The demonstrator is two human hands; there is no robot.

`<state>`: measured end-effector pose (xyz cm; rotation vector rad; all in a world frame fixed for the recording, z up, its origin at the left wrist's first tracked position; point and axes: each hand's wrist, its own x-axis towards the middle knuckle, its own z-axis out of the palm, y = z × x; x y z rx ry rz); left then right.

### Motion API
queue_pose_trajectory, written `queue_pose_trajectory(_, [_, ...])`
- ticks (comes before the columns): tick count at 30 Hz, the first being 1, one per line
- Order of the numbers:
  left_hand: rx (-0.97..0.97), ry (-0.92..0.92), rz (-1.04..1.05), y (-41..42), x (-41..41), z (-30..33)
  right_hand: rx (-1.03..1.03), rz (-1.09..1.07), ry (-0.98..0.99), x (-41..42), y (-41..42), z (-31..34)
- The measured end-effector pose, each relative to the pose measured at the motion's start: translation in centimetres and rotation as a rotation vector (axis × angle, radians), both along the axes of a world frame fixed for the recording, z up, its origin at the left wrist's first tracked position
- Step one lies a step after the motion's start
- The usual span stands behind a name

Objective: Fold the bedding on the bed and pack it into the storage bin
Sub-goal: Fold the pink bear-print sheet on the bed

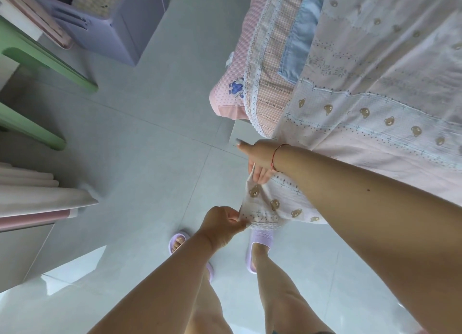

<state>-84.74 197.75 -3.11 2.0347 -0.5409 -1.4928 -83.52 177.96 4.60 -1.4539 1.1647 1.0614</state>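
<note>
Left hand: The left hand [221, 223] pinched the corner of the bear blanket [370, 88] between its thumb and curled fingers [233, 217].
Right hand: The right hand [260, 162] held the blanket's edge a little higher up. Its fingers were curled round the cloth and its thumb stuck out to the left. A red string [275, 158] went round the wrist.
Bear blanket: It was pale pink with small brown bears and rows of little flowers. Most of it lay spread on the bed [260, 66]. The corner hung off the bed's edge, between the two hands.
Bed: It had a pink bumpy cover with a small blue picture and a lace edge. A checked pink layer and a blue cloth [300, 41] showed under the blanket.
Storage bin: The purple storage bin [125, 26] stood on the floor [150, 138], well apart from the hands. Some folded cloth with a pale pattern was inside it.
Feet: The person wore purple slippers [260, 243].
Writing: The slipper strap had raised letters, too small to read.
Other things: green legs [37, 56] of some furniture stood at the left.
</note>
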Motion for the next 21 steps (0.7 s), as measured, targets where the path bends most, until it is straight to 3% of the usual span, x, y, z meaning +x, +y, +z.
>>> queue_pose_trajectory(4, [0.002, 0.014, 0.060, 0.1, -0.1, 0.8, 0.002, 0.023, -0.038, -0.6, 1.3, -1.0])
queue_pose_trajectory(9, [-0.009, 0.007, 0.145, 0.0, 0.1, 2.0, -0.078, 0.064, -0.231, -2.2, 1.9, -1.4])
queue_pose_trajectory(21, [0.065, -0.024, 0.033, -0.9, -0.7, 3.9, -0.084, -0.093, -0.324, -5.8, 0.8, 1.1])
